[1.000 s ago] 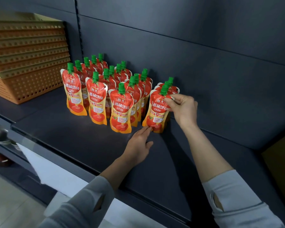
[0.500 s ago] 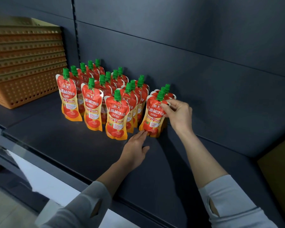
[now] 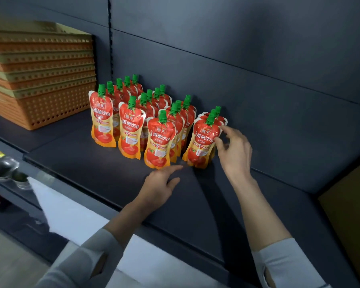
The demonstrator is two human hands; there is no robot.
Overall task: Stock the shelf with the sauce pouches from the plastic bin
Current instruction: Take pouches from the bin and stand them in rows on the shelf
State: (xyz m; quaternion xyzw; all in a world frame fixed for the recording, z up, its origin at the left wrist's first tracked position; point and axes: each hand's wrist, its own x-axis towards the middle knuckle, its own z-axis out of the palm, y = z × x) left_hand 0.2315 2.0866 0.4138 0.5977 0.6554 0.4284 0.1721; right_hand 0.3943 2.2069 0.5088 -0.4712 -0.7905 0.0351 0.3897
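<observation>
Sauce pouches [image 3: 160, 125] upright in rows on the shelf [image 3: 87, 163], right of the orange basket stack [image 3: 40, 80], our right hand [image 3: 235, 150] slack (thumb touching the front pouch [image 3: 202, 142] farthest from that stack), our left hand [image 3: 158, 186] flat, fingers straight.

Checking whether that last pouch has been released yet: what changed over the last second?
The right hand, which pinched the upper edge of the rightmost front pouch, has opened and let go, thumb still close to the edge. The left hand has drawn its fingertips slightly back from its base; they lie on the shelf. The pouch stays upright; the other pouches and orange baskets are unchanged.
</observation>
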